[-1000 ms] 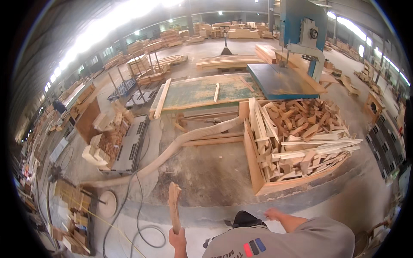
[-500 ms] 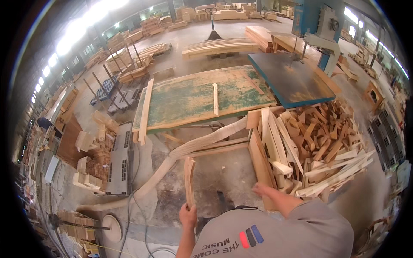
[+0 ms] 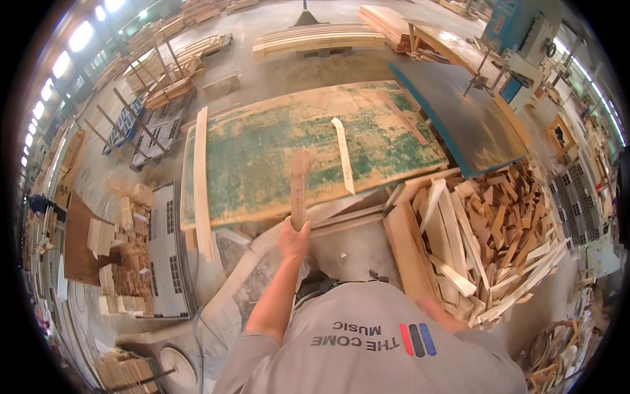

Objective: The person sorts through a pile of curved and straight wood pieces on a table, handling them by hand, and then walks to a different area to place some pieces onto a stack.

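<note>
Brown wooden piece with a wider, bent top end (image 3: 299,190): upright in the view, its lower end gripped, its upper part seen against the worn bench; whether it touches the surface, I cannot tell.
Left hand (image 3: 294,238): closed around the lower end of that piece, thumb along its right side.
Right hand (image 3: 432,308): blurred, low beside the box of offcuts; I cannot tell whether it is open or closed, or touching the wood.
Worn green-and-tan rectangular bench (image 3: 256,154): just ahead of the left hand.
Long pale wooden strip (image 3: 202,177): along the bench's left side, its near end past the edge.
Slim pale wooden piece with a hooked far end (image 3: 342,154): on the bench, to the right of the held piece.
Thin reddish-brown strip (image 3: 401,117): on the bench, toward its right side.
Open wooden box (image 3: 410,253): right of the person, heaped with brown and pale wood offcuts (image 3: 505,223).
Beige ribbed hose (image 3: 239,279): running across the floor toward the box.
</note>
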A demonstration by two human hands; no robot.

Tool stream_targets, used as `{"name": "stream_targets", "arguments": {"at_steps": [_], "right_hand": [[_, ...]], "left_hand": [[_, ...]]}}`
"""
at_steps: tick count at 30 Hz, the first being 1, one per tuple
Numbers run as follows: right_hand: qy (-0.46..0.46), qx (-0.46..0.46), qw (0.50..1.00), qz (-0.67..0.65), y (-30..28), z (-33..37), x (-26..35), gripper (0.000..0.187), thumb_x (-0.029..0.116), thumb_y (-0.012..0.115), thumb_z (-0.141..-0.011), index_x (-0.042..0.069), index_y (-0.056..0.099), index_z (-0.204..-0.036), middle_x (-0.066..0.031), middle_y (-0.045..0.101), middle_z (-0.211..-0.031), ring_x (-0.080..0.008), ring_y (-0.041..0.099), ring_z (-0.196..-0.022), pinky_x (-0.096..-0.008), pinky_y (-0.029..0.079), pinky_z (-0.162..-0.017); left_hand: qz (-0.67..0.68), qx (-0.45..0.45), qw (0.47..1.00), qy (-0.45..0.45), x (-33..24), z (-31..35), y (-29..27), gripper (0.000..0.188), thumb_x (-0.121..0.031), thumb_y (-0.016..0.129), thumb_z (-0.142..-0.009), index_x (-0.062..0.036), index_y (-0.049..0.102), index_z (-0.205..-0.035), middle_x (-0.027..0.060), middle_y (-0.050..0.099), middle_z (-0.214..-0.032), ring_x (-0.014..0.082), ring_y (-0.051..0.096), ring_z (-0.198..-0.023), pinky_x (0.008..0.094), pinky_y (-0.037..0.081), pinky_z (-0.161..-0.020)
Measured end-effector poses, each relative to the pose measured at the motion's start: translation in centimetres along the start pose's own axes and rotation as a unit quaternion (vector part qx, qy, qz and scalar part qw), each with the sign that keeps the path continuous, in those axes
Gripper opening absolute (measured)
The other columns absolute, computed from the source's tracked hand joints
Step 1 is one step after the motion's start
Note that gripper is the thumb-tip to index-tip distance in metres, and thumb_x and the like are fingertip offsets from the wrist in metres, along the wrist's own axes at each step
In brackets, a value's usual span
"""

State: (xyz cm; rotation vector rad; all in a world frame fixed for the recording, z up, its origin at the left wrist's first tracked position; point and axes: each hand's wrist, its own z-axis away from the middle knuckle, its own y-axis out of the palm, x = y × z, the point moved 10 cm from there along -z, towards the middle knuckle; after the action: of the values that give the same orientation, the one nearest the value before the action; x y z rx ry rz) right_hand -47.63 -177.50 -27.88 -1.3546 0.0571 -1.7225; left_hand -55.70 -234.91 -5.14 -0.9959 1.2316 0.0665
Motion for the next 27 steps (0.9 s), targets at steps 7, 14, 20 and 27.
{"name": "stream_targets", "arguments": {"at_steps": [7, 14, 20, 27], "right_hand": [[0.426, -0.131, 0.834, -0.326, 6.0, 5.1, 3.0, 0.029, 0.029, 0.059, -0.091, 0.007, 0.063, -0.108, -0.0084, 0.066, -0.095, -0.0189, 0.063, -0.088, -0.0377, 0.049, -0.073], [0.364, -0.141, 0.909, -0.148, -0.2, -8.7, 20.6, 0.019, 0.025, 0.063, -0.088, 0.006, 0.066, -0.092, -0.0050, 0.067, -0.082, -0.0174, 0.064, -0.070, -0.0332, 0.050, -0.060], [0.297, -0.160, 0.928, -0.156, -2.9, -18.8, 13.2, 0.023, 0.023, 0.065, -0.089, 0.001, 0.066, -0.095, -0.0039, 0.066, -0.079, -0.0136, 0.060, -0.066, -0.0318, 0.048, -0.057], [0.153, -0.163, 0.938, -0.265, -5.7, -30.0, 28.2, 0.043, 0.021, 0.067, -0.090, -0.004, 0.056, -0.123, -0.0092, 0.067, -0.094, -0.0156, 0.066, -0.075, -0.0273, 0.050, -0.061]], "left_hand": [[-0.040, 0.024, 0.998, 0.036, 0.8, -14.2, 3.2, 0.056, -0.029, 0.077, -0.077, 0.0010, 0.057, -0.120, 0.0223, 0.066, -0.105, 0.0385, 0.064, -0.099, 0.0451, 0.050, -0.087], [-0.034, 0.061, 0.997, 0.034, 2.0, -20.4, 5.3, 0.056, -0.027, 0.078, -0.076, 0.0015, 0.056, -0.119, 0.0226, 0.064, -0.107, 0.0391, 0.062, -0.102, 0.0455, 0.049, -0.088], [-0.053, 0.101, 0.993, 0.037, 1.8, -20.5, 5.9, 0.058, -0.026, 0.076, -0.078, 0.0005, 0.052, -0.124, 0.0224, 0.061, -0.113, 0.0400, 0.059, -0.107, 0.0459, 0.047, -0.092], [-0.145, 0.118, 0.981, 0.056, 2.4, -21.7, 5.3, 0.059, -0.028, 0.074, -0.080, -0.0049, 0.051, -0.129, 0.0188, 0.059, -0.119, 0.0364, 0.056, -0.112, 0.0475, 0.045, -0.095]]}}
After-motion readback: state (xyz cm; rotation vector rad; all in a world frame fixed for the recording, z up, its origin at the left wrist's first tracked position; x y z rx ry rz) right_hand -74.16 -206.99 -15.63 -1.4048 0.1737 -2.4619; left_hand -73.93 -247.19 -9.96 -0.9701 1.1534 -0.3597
